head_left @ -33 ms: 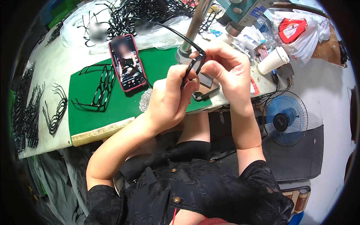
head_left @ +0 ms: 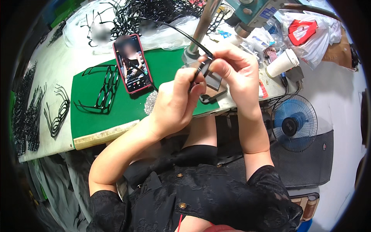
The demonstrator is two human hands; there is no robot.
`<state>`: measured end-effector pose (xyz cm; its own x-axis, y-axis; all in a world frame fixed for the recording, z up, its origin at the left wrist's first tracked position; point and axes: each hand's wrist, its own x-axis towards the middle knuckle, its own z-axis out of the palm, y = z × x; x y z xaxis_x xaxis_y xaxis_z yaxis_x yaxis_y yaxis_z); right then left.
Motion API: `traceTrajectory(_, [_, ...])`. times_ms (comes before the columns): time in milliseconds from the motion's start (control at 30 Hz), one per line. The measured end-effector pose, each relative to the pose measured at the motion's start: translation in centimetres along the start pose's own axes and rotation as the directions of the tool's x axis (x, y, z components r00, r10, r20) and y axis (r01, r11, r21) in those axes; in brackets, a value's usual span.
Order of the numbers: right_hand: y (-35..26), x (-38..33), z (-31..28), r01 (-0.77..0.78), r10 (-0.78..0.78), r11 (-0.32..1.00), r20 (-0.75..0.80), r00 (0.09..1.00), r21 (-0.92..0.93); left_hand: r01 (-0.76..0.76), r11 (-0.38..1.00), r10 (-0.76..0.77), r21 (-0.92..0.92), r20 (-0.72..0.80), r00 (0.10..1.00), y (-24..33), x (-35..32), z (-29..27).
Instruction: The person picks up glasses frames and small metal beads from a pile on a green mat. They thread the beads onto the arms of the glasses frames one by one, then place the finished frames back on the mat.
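A black eyeglass frame (head_left: 201, 69) is held up between my two hands, in front of the metal post of a bench machine. My left hand (head_left: 174, 99) pinches its lower end between thumb and fingers. My right hand (head_left: 239, 75) closes on its upper end, near the hinge, and a long black temple arm (head_left: 181, 31) reaches out to the upper left. Fingers cover much of the frame. Below it a small metal block fixture (head_left: 213, 82) sits at the table edge. On the green mat, left of my left hand, lies a pile of tiny silver pieces (head_left: 150, 102).
A phone (head_left: 133, 63) in a red case lies on the green mat (head_left: 85, 125), beside stacked black eyeglass frames (head_left: 103, 91). Temple arms (head_left: 57, 112) lie farther left, and more heap up behind. The teal machine (head_left: 249, 15), a white cup (head_left: 282, 63) and a blue fan (head_left: 293, 123) are at right.
The eyeglass frame has turned slightly in my hands, so its lens opening shows narrower. Both hands stay in nearly the same place.
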<state>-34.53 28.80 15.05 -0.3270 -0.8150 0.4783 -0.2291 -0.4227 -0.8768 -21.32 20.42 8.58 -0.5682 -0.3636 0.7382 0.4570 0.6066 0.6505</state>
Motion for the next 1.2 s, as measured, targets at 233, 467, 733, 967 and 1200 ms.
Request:
traceTrajectory(233, [2.8, -1.2, 0.8, -0.106, 0.082, 0.982, 0.153, 0.985, 0.158, -0.015, 0.969, -0.035, 0.246, 0.199, 0.979, 1.0, -2.6, -3.4])
traceTrajectory(467, [7.6, -3.9, 2.6, -0.136, 0.186, 0.971, 0.262, 0.947, -0.196, 0.286, 0.912, -0.320, 0.293, 0.075, 0.944, 3.5, -6.8, -8.7])
traceTrajectory(733, [10.3, -7.8, 1.3, 0.215, 0.064, 0.669, 0.343, 0.937, -0.711, 0.185, 0.585, -0.107, 0.790, -0.152, 0.983, 5.6, -8.4, -17.0])
traceTrajectory(967, [10.7, -6.9, 2.1, 0.195, 0.027, 0.715, 0.306, 0.952, -0.671, 0.409, 0.315, 0.298, 0.856, -0.499, 0.814, 6.1, -8.3, -24.1])
traceTrajectory(1200, [11.2, -7.5, 1.6, 0.067, 0.107, 0.769, 0.231, 0.967, -0.636, 0.087, 0.731, -0.519, -0.677, -0.469, 0.714, 6.3, -13.8, -29.9])
